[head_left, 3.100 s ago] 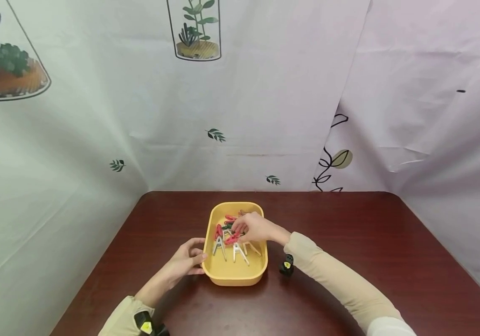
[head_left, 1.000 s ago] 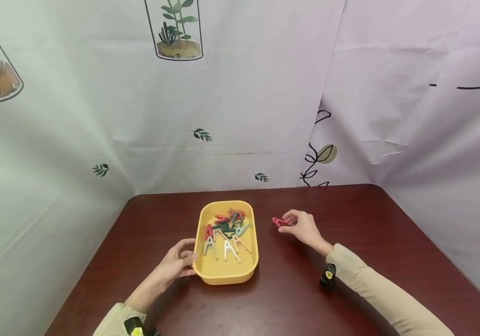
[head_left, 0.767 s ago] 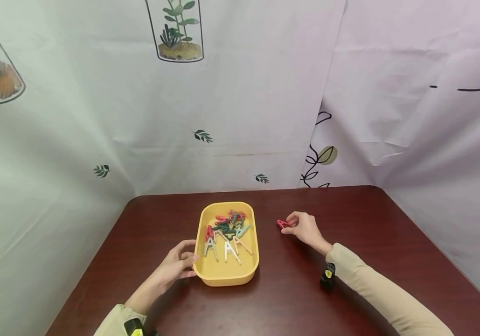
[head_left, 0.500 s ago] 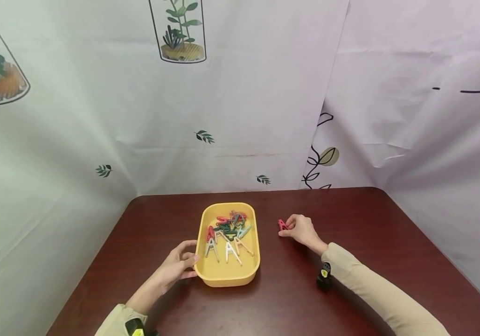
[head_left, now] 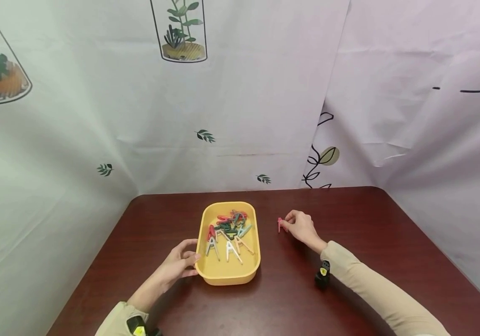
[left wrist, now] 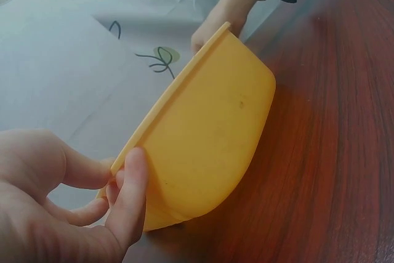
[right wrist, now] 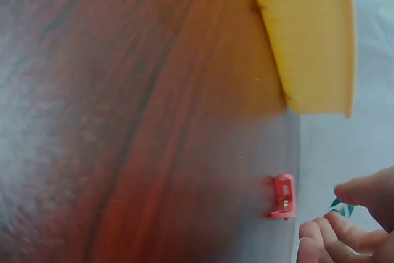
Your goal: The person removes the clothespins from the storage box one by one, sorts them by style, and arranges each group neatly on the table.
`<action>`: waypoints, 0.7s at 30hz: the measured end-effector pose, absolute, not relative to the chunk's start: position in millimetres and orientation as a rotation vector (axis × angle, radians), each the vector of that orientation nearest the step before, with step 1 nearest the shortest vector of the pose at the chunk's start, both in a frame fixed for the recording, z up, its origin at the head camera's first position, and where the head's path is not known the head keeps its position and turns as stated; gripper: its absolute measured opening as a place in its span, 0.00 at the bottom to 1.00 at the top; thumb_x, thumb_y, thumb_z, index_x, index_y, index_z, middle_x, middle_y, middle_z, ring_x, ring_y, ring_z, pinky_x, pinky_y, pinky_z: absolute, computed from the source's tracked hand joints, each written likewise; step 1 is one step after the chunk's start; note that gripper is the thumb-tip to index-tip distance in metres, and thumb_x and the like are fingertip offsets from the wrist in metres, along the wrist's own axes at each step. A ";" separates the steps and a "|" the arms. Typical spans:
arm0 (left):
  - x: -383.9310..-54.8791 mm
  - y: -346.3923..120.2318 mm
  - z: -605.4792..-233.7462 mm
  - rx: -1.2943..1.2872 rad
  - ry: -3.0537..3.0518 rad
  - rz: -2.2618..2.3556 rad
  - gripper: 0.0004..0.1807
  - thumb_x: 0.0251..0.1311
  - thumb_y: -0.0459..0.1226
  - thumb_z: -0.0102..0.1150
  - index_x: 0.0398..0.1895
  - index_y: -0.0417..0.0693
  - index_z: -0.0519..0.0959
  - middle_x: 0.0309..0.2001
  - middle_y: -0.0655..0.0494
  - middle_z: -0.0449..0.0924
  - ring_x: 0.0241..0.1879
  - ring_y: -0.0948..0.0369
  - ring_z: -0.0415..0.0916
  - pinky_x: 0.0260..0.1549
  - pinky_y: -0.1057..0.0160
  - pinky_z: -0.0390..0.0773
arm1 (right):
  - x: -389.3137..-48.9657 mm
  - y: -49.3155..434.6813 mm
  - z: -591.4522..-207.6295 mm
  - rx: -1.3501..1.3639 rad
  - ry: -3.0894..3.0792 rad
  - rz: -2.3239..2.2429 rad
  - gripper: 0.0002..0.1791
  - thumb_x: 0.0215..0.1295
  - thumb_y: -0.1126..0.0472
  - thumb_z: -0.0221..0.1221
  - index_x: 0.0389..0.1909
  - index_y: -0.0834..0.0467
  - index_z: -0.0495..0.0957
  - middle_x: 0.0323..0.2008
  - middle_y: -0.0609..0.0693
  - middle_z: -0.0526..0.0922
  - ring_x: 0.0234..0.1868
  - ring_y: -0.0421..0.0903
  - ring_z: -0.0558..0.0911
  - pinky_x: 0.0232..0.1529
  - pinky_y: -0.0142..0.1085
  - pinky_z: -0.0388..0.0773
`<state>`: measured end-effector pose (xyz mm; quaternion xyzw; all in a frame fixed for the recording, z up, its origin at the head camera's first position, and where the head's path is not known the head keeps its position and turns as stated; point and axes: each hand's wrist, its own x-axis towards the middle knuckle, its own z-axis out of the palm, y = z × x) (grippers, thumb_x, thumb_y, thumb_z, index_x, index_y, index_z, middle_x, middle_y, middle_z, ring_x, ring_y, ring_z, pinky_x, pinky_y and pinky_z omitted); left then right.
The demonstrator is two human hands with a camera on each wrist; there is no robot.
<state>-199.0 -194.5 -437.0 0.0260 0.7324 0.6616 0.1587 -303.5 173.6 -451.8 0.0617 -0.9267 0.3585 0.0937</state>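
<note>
My left hand (head_left: 177, 263) holds the left rim of a yellow plastic basket (head_left: 228, 281), its thumb over the edge; the left wrist view shows the fingers against the outer wall. Several clothespins lie in the basket: red, dark green, light teal, peach, grey and a white clothespin (head_left: 230, 247). Right of the basket, one red clothespin (head_left: 279, 224) stands on the table. My right hand (head_left: 300, 227) is just beside it. In the right wrist view, the red clothespin (right wrist: 284, 196) sits apart from the thumb and fingers, with nothing between them.
The dark red-brown wooden table (head_left: 240, 312) has rounded far corners. A white curtain (head_left: 240, 102) with printed plants encloses its back and sides. Black wrist cameras are strapped over both beige sleeves (head_left: 361, 280).
My right hand has taken the red clothespin from the basket, carried it right, turned it upright on the table and let it go. The left hand has stayed on the rim.
</note>
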 end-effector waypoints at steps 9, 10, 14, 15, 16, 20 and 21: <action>-198.4 -195.0 -436.8 0.082 2.097 1.892 0.30 0.68 0.32 0.51 0.69 0.36 0.53 0.44 0.42 0.77 0.37 0.60 0.78 0.37 0.61 0.84 | -306.4 167.3 -438.4 0.248 -2.674 1.117 0.08 0.64 0.62 0.59 0.40 0.61 0.79 0.32 0.55 0.84 0.30 0.45 0.79 0.31 0.35 0.75; -198.4 -195.1 -436.8 0.082 2.095 1.892 0.30 0.68 0.32 0.51 0.69 0.36 0.53 0.44 0.42 0.77 0.37 0.60 0.78 0.37 0.61 0.84 | -306.5 165.6 -437.1 0.266 -2.670 1.127 0.08 0.64 0.62 0.59 0.41 0.62 0.78 0.32 0.55 0.84 0.30 0.45 0.79 0.31 0.35 0.75; -198.5 -195.5 -437.2 0.085 2.090 1.893 0.30 0.68 0.33 0.51 0.69 0.36 0.53 0.44 0.43 0.77 0.37 0.60 0.78 0.38 0.61 0.84 | -307.1 156.8 -432.3 0.350 -2.658 1.199 0.09 0.65 0.63 0.58 0.43 0.63 0.78 0.33 0.54 0.84 0.28 0.44 0.80 0.29 0.33 0.75; -198.5 -195.5 -437.4 0.087 2.089 1.894 0.30 0.68 0.33 0.51 0.69 0.36 0.53 0.44 0.43 0.77 0.37 0.60 0.78 0.38 0.61 0.84 | -307.2 154.2 -431.2 0.369 -2.654 1.217 0.09 0.65 0.63 0.58 0.44 0.63 0.77 0.34 0.54 0.84 0.28 0.45 0.80 0.29 0.33 0.74; -198.5 -195.6 -437.5 0.087 2.088 1.895 0.30 0.68 0.33 0.51 0.69 0.36 0.53 0.44 0.43 0.77 0.37 0.60 0.78 0.38 0.61 0.84 | -307.2 151.6 -430.1 0.393 -2.650 1.241 0.10 0.66 0.63 0.57 0.44 0.63 0.77 0.35 0.55 0.84 0.27 0.46 0.81 0.27 0.33 0.74; -198.7 -195.3 -437.8 0.084 2.085 1.902 0.30 0.68 0.33 0.51 0.69 0.36 0.53 0.43 0.43 0.76 0.37 0.60 0.78 0.37 0.62 0.84 | -306.8 140.4 -426.6 0.481 -2.622 1.289 0.09 0.66 0.64 0.57 0.44 0.62 0.77 0.37 0.54 0.83 0.31 0.50 0.82 0.23 0.33 0.77; -198.5 -195.1 -437.9 0.084 2.085 1.903 0.30 0.68 0.32 0.51 0.69 0.36 0.53 0.43 0.44 0.77 0.37 0.60 0.78 0.37 0.62 0.84 | -306.8 137.4 -425.9 0.503 -2.610 1.288 0.08 0.65 0.64 0.58 0.44 0.61 0.77 0.37 0.54 0.84 0.33 0.50 0.83 0.25 0.33 0.78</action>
